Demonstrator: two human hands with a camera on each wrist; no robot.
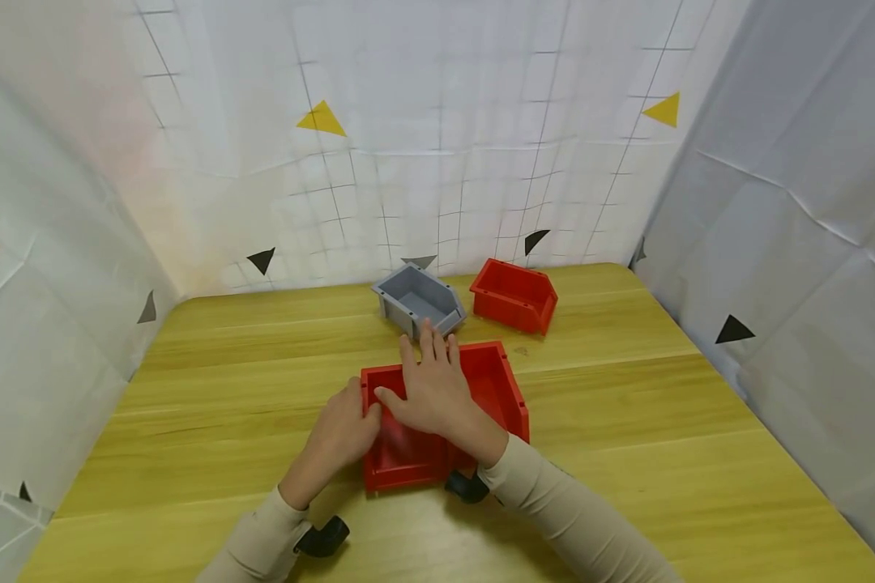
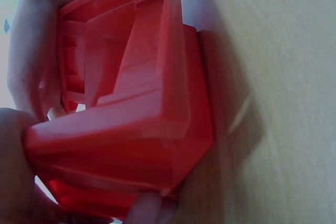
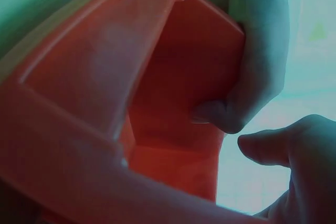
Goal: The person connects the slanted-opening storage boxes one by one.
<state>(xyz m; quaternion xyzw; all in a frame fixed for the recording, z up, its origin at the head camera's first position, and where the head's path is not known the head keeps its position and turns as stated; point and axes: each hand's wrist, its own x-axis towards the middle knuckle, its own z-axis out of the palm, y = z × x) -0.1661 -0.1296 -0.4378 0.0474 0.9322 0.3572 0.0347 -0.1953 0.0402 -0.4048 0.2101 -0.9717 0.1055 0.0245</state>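
Red plastic storage bin (image 1: 408, 465) lies in front of me on the table; a ridge divides the red area, and I cannot tell if it is one bin or two side by side. My left hand (image 1: 344, 425) grips its left wall, thumb over the rim and inside; in the right wrist view that thumb (image 3: 210, 113) shows against the inner wall. Over the bin spreads my right hand (image 1: 433, 393), fingers straight and reaching past the far rim. The right thumb (image 3: 268, 145) stands apart from the wall. Whether the right palm touches the bin is hidden.
Behind the bin, close to the right fingertips, sits a small grey bin (image 1: 401, 312). A small red bin (image 1: 510, 312) stands to its right. The wooden table (image 1: 248, 389) ends at a white curtain (image 1: 437, 162) with printed triangles.
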